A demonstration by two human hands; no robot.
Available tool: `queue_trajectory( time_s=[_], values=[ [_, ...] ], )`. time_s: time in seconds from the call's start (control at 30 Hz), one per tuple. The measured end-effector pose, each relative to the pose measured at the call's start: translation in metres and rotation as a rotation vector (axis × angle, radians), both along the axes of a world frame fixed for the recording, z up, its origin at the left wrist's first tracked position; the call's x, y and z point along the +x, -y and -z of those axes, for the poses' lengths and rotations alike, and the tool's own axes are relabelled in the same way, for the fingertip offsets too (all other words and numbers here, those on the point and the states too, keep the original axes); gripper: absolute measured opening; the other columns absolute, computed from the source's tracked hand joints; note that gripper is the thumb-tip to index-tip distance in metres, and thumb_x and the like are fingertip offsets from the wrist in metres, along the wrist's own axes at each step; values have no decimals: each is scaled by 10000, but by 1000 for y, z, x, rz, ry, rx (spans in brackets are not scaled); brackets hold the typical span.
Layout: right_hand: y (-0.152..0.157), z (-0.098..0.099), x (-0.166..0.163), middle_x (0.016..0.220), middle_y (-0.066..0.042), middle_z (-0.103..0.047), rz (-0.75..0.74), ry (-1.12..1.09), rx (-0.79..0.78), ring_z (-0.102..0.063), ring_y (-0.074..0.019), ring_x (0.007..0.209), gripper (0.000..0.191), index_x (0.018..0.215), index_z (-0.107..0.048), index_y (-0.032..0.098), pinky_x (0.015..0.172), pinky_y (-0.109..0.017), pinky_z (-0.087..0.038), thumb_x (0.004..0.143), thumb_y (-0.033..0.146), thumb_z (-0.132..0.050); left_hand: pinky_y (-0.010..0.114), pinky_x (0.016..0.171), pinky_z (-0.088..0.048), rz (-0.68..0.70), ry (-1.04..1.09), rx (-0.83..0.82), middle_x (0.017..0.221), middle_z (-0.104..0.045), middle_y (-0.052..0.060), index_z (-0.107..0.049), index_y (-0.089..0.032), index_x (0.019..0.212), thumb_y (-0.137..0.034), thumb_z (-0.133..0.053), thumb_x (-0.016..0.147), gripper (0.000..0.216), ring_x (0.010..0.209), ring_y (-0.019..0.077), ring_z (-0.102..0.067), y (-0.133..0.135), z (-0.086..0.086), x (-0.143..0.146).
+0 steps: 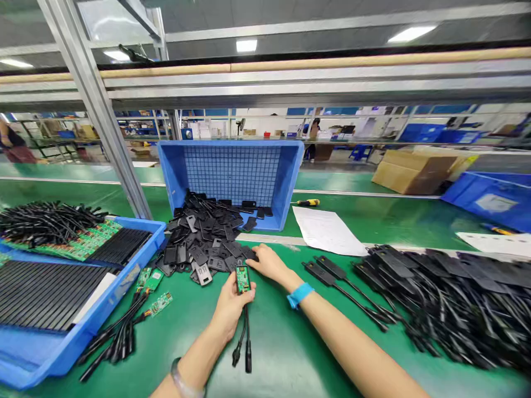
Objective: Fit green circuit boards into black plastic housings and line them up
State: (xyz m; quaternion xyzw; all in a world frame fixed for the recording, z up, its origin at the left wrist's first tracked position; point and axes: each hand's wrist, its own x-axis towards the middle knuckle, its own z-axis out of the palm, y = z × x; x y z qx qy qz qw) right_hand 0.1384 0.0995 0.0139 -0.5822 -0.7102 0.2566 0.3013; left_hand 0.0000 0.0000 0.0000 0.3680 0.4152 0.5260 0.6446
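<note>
My left hand (228,304) is closed around a black plastic housing with a green circuit board (243,279) lying face up in it. Two black cables with connectors (248,354) hang from its lower end toward me. Just to the right and slightly farther off, my right hand (271,266) has its fingertips closed on a black plastic cover (249,253) at the edge of the pile. That pile of loose black covers (203,237) spills out of a tipped blue crate (292,182) onto the green table.
At left, a blue tray (136,260) holds rows of black housings and cabled boards. Loose cabled boards (160,304) lie beside it. Closed black units (398,271) with cables are heaped at right. A paper sheet (327,228) and a screwdriver (307,203) lie behind. A metal post (99,110) rises at left.
</note>
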Motion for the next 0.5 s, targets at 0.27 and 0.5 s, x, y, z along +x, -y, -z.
queue_trajectory(
  time_s=[0.27,0.5],
  values=[
    [45,-18,28,953,-86,-633,-14,-287,-80,-651,-203,798,341,1132,-559,143,604,-295,-522,887,358,-459,238,598,-497,130,-23,-83,1087,-670,132,-499,-149,1173,-352,-806,611,672,700,137,-650,2,-9,-3],
    [96,0,38,956,-52,-682,-186,-968,-369,-639,-152,805,479,1023,-640,174,678,-241,-490,612,307,-848,195,597,-485,261,35,-56,951,-687,101,-529,-118,1157,-280,-868,560,705,716,120,-639,7,-12,-3]
  ],
)
